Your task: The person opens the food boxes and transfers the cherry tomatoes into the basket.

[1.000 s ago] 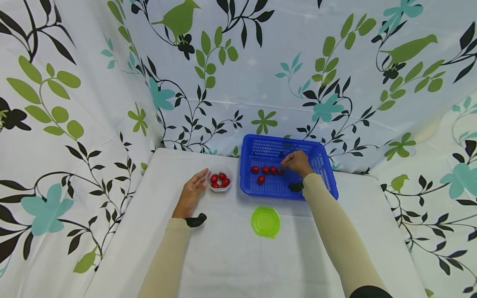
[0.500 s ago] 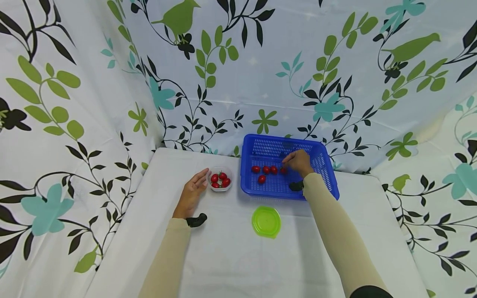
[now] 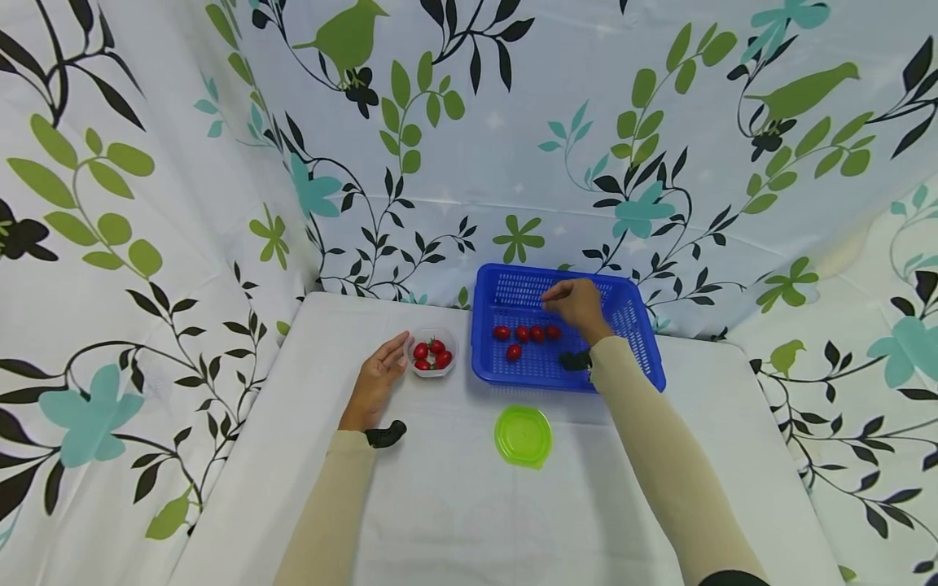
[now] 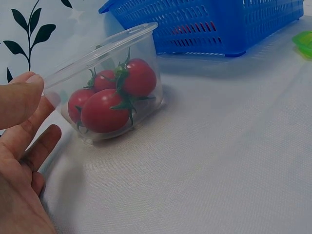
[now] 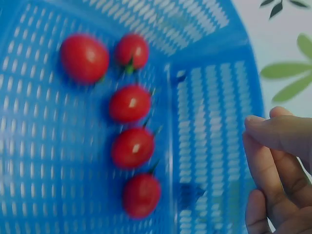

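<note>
My left hand [image 3: 379,376] rests beside a small clear plastic tub [image 4: 146,36], its fingertips right at the rim. Inside the tub are several red cherry tomatoes [image 4: 105,111] with green stems. In the head view my right hand [image 3: 579,307] is over the far side of a blue plastic basket [image 3: 485,370], past the tomatoes there. From the right wrist, the thumb and forefinger [image 5: 263,161] come together with nothing visible between them. On the basket floor lie several cherry tomatoes [image 5: 130,103], most in a row, one [image 3: 514,352] closer to the front.
A bright green lid [image 3: 523,437] lies on the white tablecloth [image 3: 469,505] in front of the basket. Behind the table hangs a cloth printed with leaves and birds [image 3: 513,146]. A black strap piece [image 3: 386,434] sits at the left wrist.
My right hand has lifted off the rightmost tomato in the basket's row and moved slightly back and left. That tomato now shows fully. The left hand has stayed at the tub.
</note>
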{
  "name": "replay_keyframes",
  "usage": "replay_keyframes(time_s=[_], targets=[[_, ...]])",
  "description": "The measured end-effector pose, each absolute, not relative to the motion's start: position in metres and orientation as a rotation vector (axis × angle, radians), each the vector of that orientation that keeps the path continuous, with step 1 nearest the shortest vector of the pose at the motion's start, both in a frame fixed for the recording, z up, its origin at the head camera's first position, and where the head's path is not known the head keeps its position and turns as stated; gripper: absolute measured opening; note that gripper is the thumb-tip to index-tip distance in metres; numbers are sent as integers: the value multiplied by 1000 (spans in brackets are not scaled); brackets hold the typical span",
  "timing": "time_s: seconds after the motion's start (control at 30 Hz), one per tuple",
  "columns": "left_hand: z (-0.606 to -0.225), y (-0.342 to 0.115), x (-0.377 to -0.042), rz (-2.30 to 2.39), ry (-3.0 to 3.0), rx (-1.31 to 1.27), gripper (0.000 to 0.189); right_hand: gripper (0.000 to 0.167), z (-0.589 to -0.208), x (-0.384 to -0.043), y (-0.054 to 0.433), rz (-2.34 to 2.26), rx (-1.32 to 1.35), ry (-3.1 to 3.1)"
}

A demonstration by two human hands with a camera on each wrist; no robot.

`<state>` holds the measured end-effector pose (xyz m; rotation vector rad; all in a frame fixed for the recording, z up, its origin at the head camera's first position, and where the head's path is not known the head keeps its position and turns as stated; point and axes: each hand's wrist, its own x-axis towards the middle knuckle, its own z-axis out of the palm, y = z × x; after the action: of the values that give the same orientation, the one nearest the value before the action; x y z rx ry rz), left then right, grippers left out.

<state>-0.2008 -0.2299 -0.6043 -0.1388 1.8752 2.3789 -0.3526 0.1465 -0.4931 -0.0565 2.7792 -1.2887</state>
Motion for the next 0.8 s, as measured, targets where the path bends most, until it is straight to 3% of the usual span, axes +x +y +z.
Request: replay_keyframes(time_s=[0.47,0.8], targets=[[-605,-232,-200,2374,1871,-143,54,19,-475,-332,89,-1520,-200,2605],[-602,-230,-200,2363,1887,-147,54,15,-467,-321,45,-1455,-516,2473]])
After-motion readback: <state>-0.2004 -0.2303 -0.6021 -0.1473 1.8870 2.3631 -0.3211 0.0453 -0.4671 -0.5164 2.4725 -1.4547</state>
